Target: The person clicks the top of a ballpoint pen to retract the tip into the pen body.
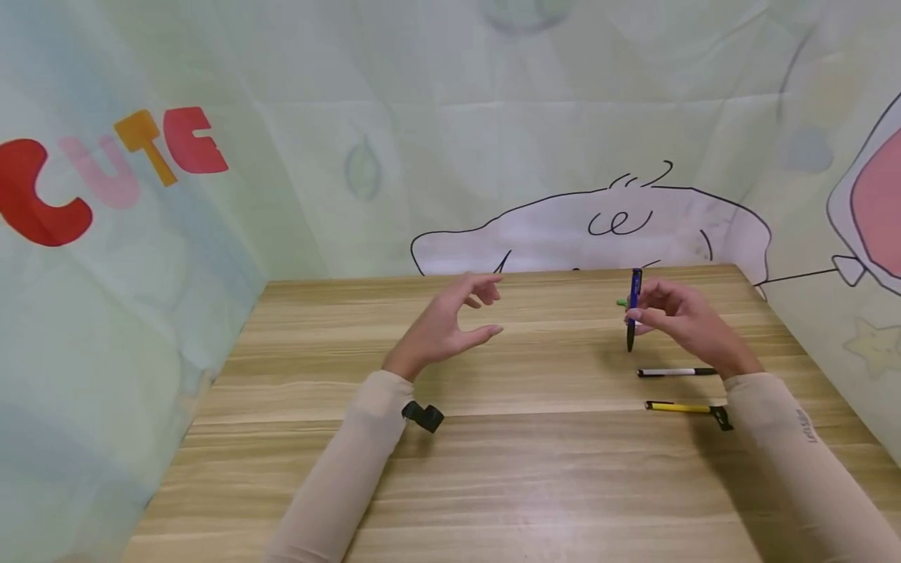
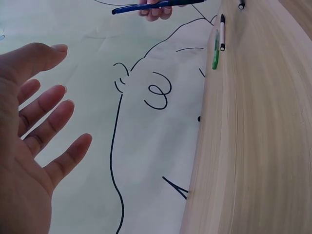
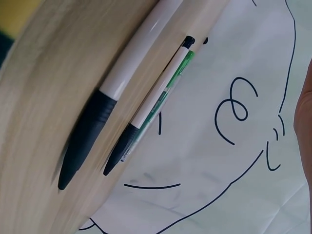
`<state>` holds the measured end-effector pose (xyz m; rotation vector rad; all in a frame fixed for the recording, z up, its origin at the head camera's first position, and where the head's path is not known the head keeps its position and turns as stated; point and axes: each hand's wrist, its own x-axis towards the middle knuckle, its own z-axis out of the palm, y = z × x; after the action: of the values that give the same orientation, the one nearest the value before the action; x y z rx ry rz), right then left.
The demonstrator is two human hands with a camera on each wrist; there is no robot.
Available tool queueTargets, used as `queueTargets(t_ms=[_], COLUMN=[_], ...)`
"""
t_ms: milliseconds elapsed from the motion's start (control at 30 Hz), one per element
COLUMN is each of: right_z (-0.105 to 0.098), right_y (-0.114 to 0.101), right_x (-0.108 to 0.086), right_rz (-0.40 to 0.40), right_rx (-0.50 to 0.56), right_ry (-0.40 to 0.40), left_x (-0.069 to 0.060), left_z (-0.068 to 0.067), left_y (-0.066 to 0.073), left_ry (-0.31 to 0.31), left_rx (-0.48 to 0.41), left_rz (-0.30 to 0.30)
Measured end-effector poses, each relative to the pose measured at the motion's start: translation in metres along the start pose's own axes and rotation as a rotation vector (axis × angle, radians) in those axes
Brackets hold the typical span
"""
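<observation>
In the head view the right hand (image 1: 686, 320) pinches a blue pen (image 1: 635, 291) between thumb and fingers, holding it upright above the table with its black tip down. Raised over the table's middle, the left hand (image 1: 454, 320) has its thumb and fingers spread and holds nothing. The left wrist view shows the left hand (image 2: 36, 112) with parted fingers, and the blue pen (image 2: 141, 7) at the top edge. Only an edge of the right hand (image 3: 304, 122) shows in the right wrist view; the pen it holds is out of that view.
On the wooden table (image 1: 493, 469), a white pen (image 1: 669, 373) and a yellow pen (image 1: 679, 407) lie near the right forearm. A green pen (image 2: 216, 56) lies beside another white pen (image 2: 223, 34) farther back. A printed cloth (image 1: 317, 156) hangs behind the table.
</observation>
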<state>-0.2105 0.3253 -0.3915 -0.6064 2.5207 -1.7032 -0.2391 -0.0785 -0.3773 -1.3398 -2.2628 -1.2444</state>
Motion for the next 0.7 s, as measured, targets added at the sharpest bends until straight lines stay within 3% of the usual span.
queueTargets(t_ms=[700], right_z=[0.010], right_y=[-0.007], right_x=[0.006], right_rz=[-0.011], right_rx=[0.035], right_ry=[-0.005], left_x=[0.043], left_z=[0.037], left_y=[0.006], left_ry=[-0.067], left_rx=[-0.031], left_rz=[0.063])
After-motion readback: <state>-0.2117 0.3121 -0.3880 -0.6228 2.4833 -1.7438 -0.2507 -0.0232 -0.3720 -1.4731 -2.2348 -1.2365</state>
